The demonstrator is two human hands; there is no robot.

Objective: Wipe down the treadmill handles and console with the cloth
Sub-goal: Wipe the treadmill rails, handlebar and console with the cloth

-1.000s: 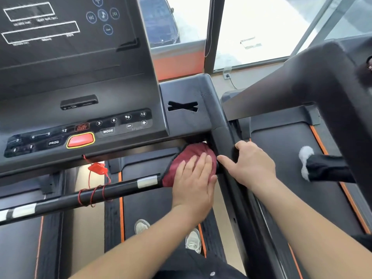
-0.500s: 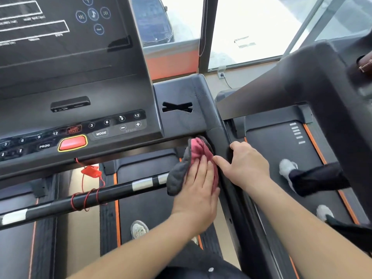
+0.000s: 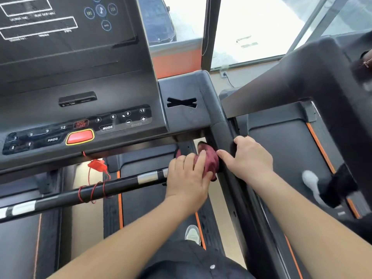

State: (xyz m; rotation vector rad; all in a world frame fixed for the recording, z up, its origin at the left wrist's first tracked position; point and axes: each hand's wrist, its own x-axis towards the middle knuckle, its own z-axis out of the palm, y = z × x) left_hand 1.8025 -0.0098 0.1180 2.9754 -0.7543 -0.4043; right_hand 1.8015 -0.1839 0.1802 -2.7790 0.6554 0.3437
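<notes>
A dark red cloth [image 3: 210,161] is bunched at the right end of the black front handlebar [image 3: 112,187], where the bar meets the right side handle [image 3: 221,121]. My left hand [image 3: 188,178] presses down on the cloth, fingers wrapped over it and the bar end. My right hand [image 3: 248,158] grips the right side handle just beside the cloth, thumb nearly touching it. The black console [image 3: 80,93] with its dark screen and button row rises above and to the left.
A red safety key [image 3: 97,165] hangs under the console, its red cord wound around the handlebar. A red stop button [image 3: 80,136] sits on the button row. Another person's legs and white shoe [image 3: 311,181] move on the neighbouring treadmill at right. My shoe [image 3: 192,234] stands on the belt below.
My left hand has turned the cloth around the bar end: the grey flap seen half a second ago is tucked away, and the hand has shifted slightly left. My right hand keeps its grip.
</notes>
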